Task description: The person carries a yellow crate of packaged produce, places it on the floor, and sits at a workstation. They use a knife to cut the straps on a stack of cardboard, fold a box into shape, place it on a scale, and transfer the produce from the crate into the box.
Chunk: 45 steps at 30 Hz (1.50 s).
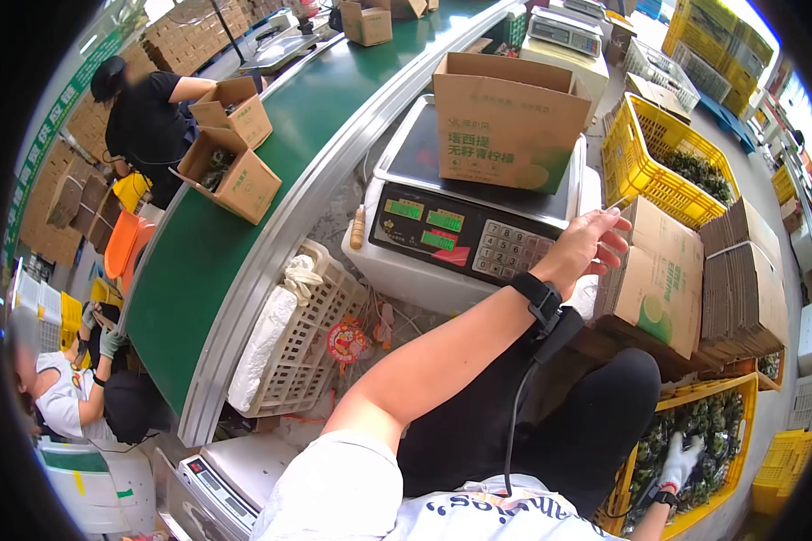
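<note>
My left hand (583, 247), bare with a dark band at the wrist, is held out beside the keypad of a weighing scale (415, 236). Its fingers are apart with nothing in them. An upright cardboard box (505, 135) with open top flaps and green print stands on the scale's platform; its inside is mostly hidden. Down at the lower right, my right hand (679, 462) wears a white glove and touches small dark green bundles (717, 415) in a yellow crate (747, 442). Its visible fingers are spread, their tips partly among the bundles.
Flattened cartons (740, 270) are stacked right of the scale, near another yellow crate (636, 167) of green bundles. A green conveyor belt (307, 135) runs along the left, carrying open boxes (235, 185). Two co-workers sit beyond it. A white basket (302, 361) stands below the scale.
</note>
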Each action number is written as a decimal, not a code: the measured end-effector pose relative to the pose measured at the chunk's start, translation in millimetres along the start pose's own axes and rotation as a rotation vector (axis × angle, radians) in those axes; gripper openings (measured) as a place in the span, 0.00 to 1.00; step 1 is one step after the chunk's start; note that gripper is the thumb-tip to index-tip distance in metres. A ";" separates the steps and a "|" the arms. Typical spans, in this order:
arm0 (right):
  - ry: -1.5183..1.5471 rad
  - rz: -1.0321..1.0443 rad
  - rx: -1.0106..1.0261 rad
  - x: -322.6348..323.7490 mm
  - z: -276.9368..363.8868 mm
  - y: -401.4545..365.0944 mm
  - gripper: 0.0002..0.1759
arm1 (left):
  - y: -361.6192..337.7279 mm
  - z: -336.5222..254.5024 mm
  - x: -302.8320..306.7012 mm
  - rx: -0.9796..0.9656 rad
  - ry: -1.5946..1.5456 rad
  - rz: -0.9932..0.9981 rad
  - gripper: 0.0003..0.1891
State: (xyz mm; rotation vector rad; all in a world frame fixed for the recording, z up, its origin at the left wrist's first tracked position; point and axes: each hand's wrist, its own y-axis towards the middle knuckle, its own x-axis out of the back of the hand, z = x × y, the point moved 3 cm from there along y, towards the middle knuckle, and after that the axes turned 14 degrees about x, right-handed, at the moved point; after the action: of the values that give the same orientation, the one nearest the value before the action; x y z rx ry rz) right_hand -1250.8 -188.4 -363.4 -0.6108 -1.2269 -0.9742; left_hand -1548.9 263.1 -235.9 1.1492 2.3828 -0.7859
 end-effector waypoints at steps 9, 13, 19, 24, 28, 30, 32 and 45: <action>0.258 0.224 0.056 -47.3 -31.4 20.6 0.28 | 4.8 2.8 4.1 0.016 0.024 -0.012 0.18; 0.528 -0.058 -0.024 -58.0 -74.2 27.1 0.24 | 3.8 2.9 5.1 0.017 0.066 -0.064 0.18; 0.636 -0.383 0.484 70.1 76.1 48.2 0.22 | 5.8 3.7 7.6 0.025 0.097 -0.064 0.17; 0.891 -0.174 0.805 137.1 329.4 88.8 0.13 | 13.2 12.0 -2.9 0.034 0.170 -0.011 0.17; 0.970 -0.168 1.410 160.6 518.4 98.5 0.12 | 17.2 15.9 0.4 0.066 0.216 -0.038 0.17; 0.907 -0.171 1.514 157.1 584.6 109.4 0.15 | 16.9 15.1 6.8 0.055 0.207 -0.049 0.17; 0.754 0.001 1.563 140.4 628.2 113.7 0.18 | 13.8 13.0 11.8 0.044 0.214 -0.056 0.17; 0.961 -0.121 1.448 129.9 570.7 124.9 0.16 | -28.1 -21.7 20.0 -0.037 -0.113 0.030 0.16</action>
State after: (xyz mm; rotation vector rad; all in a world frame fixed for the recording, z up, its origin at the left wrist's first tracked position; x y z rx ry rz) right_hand -1417.9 309.0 -75.5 0.9850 -0.7650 -0.1753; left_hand -1585.3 274.2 -221.2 1.0938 2.2732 -0.7724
